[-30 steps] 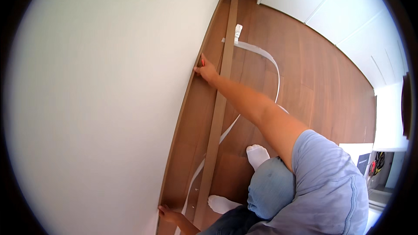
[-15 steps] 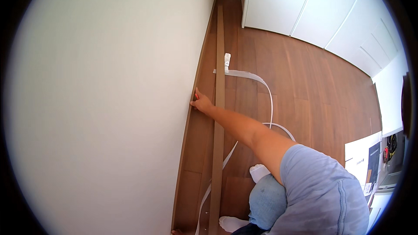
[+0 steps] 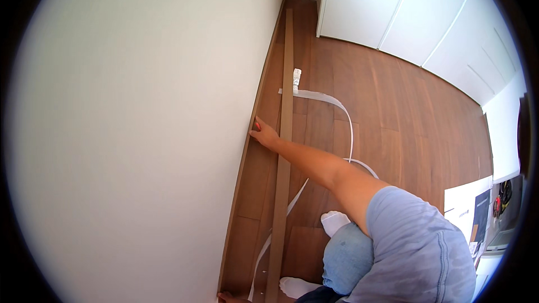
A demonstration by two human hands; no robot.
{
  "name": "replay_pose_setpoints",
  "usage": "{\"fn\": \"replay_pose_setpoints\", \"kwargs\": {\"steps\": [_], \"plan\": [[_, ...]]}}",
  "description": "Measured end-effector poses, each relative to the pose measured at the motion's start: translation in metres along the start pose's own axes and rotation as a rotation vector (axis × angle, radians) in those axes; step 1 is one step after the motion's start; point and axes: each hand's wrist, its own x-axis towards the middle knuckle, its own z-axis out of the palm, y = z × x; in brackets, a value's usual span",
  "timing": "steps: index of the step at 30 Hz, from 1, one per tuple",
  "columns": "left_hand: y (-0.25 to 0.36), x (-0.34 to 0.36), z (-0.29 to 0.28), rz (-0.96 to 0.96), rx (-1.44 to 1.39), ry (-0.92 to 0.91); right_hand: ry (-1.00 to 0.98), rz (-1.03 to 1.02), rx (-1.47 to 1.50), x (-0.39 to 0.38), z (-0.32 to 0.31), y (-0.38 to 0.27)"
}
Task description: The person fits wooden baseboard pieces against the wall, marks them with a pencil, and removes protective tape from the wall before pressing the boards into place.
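Observation:
Along the foot of the white wall runs a narrow brown skirting board (image 3: 238, 192). My right hand (image 3: 266, 136) reaches across to it, its fingertips against the board. A small red thing (image 3: 258, 127), too small to make out fully, shows between the thumb and fingers. At the bottom edge, only a bit of my left hand (image 3: 229, 298) is visible, beside the near end of the skirting; most of it is cut off. A long loose brown strip (image 3: 282, 191) lies on the floor, roughly parallel to the wall, beneath my right forearm.
A thin white ribbon-like strip (image 3: 324, 97) curls over the wood floor (image 3: 404, 129) and under the loose strip. A small white packet (image 3: 297, 78) lies beside it. White cabinet doors (image 3: 365, 8) stand at the back; a printed white sheet (image 3: 459, 207) and a tool container (image 3: 508, 213) are at right.
The view has shifted slightly. My right hand stays at about the same place on the skirting, and a little more of my left hand shows at the bottom edge.

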Motion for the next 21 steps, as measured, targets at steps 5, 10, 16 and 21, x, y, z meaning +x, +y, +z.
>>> {"fn": "replay_pose_setpoints", "kwargs": {"steps": [5,10,16,21], "plan": [[-0.04,0.032,-0.013,0.159,-0.074,-0.096,-0.037,-0.059,-0.362,-0.021,-0.027,-0.014],[-0.053,0.039,-0.015,0.123,-0.198,-0.038,0.148,-0.024,-0.686,-0.04,-0.067,-0.033],[-0.044,0.022,-0.015,0.234,-0.006,0.017,0.343,0.04,-0.885,-0.055,-0.091,-0.021],[-0.024,-0.011,-0.013,0.533,0.49,-0.011,0.274,0.167,-0.804,-0.053,-0.092,-0.015]]}}
